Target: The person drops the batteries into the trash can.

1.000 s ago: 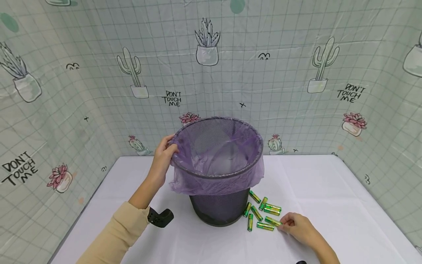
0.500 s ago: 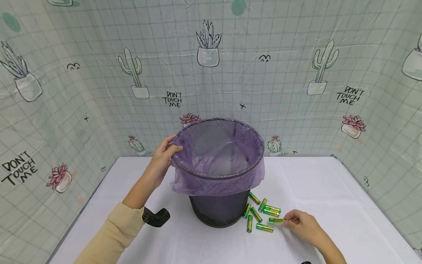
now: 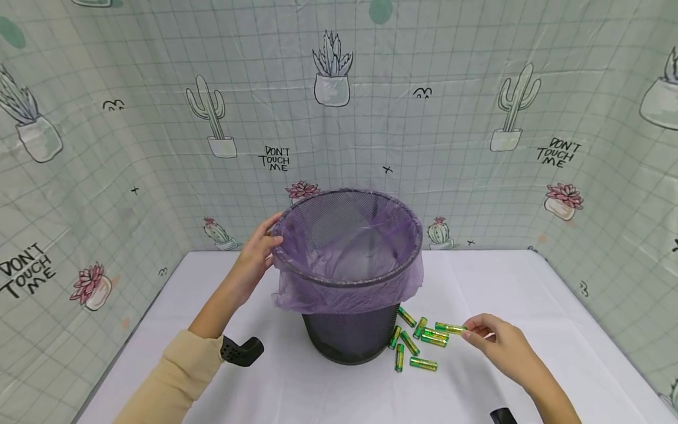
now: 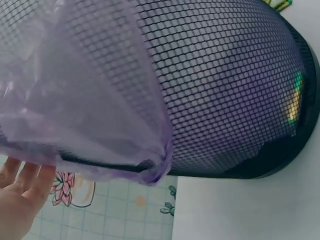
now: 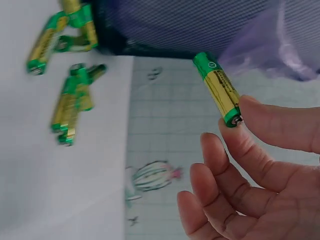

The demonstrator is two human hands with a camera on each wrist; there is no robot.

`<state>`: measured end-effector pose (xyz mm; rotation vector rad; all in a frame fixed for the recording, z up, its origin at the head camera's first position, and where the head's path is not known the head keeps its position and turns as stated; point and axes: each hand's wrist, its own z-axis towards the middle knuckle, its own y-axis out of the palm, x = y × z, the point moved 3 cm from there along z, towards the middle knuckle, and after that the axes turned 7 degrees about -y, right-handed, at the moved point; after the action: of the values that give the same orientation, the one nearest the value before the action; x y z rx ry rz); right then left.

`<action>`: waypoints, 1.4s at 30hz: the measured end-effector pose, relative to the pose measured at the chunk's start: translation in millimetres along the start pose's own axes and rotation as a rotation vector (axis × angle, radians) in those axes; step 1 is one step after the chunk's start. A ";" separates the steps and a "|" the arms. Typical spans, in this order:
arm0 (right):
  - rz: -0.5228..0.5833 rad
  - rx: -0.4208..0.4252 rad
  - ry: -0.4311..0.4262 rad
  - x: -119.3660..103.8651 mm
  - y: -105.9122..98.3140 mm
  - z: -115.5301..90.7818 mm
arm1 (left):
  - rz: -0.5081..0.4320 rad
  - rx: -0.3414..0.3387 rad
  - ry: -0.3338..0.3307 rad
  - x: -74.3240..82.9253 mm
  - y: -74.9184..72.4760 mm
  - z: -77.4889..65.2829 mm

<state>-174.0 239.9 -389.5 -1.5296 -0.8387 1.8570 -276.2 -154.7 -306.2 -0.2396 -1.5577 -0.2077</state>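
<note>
A black mesh wastebasket (image 3: pixel 349 338) with a purple bag (image 3: pixel 339 300) folded over its rim stands in the middle of the table. At the left of the rim, my left hand (image 3: pixel 258 253) holds on, its thumb over the edge; in the left wrist view the fingers (image 4: pixel 37 185) reach the bag's hem. Between thumb and index finger my right hand (image 3: pixel 500 344) pinches one end of a green and gold battery (image 5: pixel 220 90), lifted over the table to the right of the wastebasket. Several similar batteries (image 3: pixel 424 364) lie loose by the wastebasket's base.
White cloth covers the table (image 3: pixel 508 288). Behind and at both sides hangs a grid-patterned curtain (image 3: pixel 450 194) with printed cactus drawings. A green and gold patch (image 4: pixel 295 97) shows through the mesh near the wastebasket's bottom in the left wrist view.
The right hand has drawn one battery away from the loose group and raised it up from the table, moving slightly right. The left hand stays at the rim, its forearm shifted a little left.
</note>
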 end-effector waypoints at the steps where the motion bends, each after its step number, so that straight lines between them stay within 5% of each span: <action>1: -0.004 0.024 -0.026 -5.1 -4.1 -0.1 | 0.022 0.010 0.006 -0.9 -0.3 -0.1; 6: 0.002 0.105 -0.110 -32.8 -25.8 1.0 | 0.103 0.063 0.025 -3.0 -0.5 -0.5; 18: 0.133 0.260 -0.304 -106.5 -53.6 3.3 | 0.107 0.075 0.033 -3.9 0.8 1.0; 28: 0.161 0.326 -0.453 -152.6 -45.0 21.6 | 0.102 0.080 0.047 -6.7 0.1 -2.1; 42: 0.031 0.294 -0.524 -169.2 -30.9 49.7 | 0.176 0.098 0.072 -6.6 0.3 0.1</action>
<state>-192.8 124.1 -254.1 -0.8914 -0.7184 2.3274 -276.3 -154.5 -312.8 -0.2875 -1.4627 -0.0020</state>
